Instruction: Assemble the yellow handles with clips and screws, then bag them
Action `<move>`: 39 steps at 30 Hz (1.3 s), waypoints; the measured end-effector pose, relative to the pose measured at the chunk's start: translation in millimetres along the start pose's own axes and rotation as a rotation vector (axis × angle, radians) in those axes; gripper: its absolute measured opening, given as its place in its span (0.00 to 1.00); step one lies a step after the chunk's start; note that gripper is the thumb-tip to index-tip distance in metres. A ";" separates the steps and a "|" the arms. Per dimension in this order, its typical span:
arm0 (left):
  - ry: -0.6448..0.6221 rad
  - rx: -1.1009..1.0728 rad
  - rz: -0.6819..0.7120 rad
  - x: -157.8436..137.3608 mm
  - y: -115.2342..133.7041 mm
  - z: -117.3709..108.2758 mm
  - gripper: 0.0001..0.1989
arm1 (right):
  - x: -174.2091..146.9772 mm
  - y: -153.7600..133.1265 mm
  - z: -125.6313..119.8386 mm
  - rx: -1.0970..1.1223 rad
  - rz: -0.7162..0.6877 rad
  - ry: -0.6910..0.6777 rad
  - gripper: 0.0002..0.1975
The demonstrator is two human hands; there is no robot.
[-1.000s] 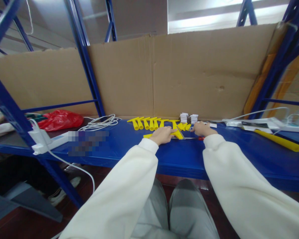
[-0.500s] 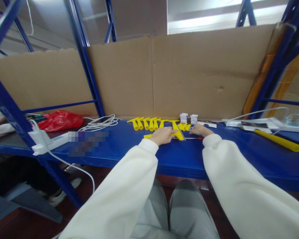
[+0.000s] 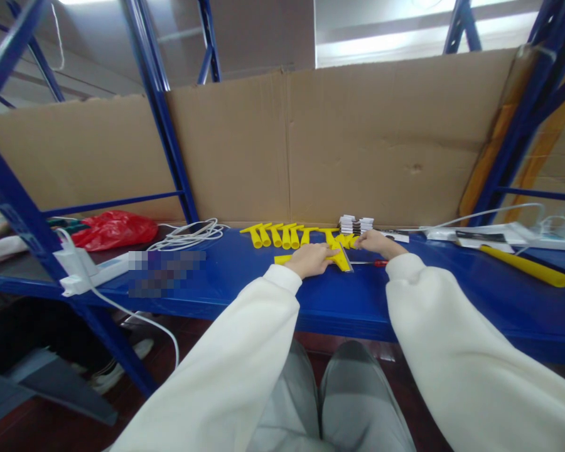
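Note:
My left hand point(image 3: 311, 259) is closed around the handle of a yellow T-shaped scraper point(image 3: 341, 259), whose wide head with a clear edge points right. The handle's end sticks out on the other side of the hand. My right hand point(image 3: 375, 243) has its fingers drawn together beside small yellow pieces point(image 3: 346, 241); what its fingertips pinch, if anything, is too small to make out. Below that hand lies a screwdriver point(image 3: 380, 263) with a red handle, its thin shaft pointing toward the scraper head. More yellow T-shaped scrapers point(image 3: 276, 236) stand in a row behind my left hand.
Stacked white-and-dark pieces point(image 3: 356, 224) stand by the cardboard wall point(image 3: 358, 138). A yellow tube point(image 3: 527, 266) and a power strip point(image 3: 480, 232) lie right. Leftward are coiled white cable point(image 3: 193, 233), a red plastic bag point(image 3: 117, 230), a blue post point(image 3: 162, 113) and another person's sleeve point(image 3: 4, 250).
My left hand and the scraper have shifted slightly right and toward me. My right hand has moved a little up and away, off the screwdriver, to the small yellow pieces.

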State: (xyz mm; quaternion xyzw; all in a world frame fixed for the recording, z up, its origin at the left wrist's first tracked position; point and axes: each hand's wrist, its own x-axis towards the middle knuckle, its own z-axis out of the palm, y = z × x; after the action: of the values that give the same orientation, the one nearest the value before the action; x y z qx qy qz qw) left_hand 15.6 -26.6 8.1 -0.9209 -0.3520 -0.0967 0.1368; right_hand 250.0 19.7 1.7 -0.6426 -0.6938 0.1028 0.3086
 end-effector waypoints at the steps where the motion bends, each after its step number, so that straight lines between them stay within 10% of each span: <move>1: 0.003 0.005 0.010 0.2 0.7 0.3 0.20 | -1.8 -5.8 -1.8 0.037 0.027 -0.037 0.07; 10: 0.019 0.010 0.052 1.5 0.5 1.7 0.21 | -16.9 -44.7 2.5 0.114 -0.111 -0.127 0.07; 32: -0.010 0.049 0.064 1.1 1.6 0.0 0.21 | -13.6 -38.8 4.5 -0.235 -0.291 -0.092 0.07; 39: 0.000 0.039 0.062 0.5 1.7 -0.4 0.19 | -5.7 -29.4 11.7 -0.044 -0.219 -0.028 0.08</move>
State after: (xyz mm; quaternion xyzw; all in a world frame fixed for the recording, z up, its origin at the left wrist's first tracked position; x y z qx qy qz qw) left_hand 17.1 -27.6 8.3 -0.9285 -0.3251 -0.0855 0.1578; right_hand 219.0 12.7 6.6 -0.5682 -0.7661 0.0622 0.2938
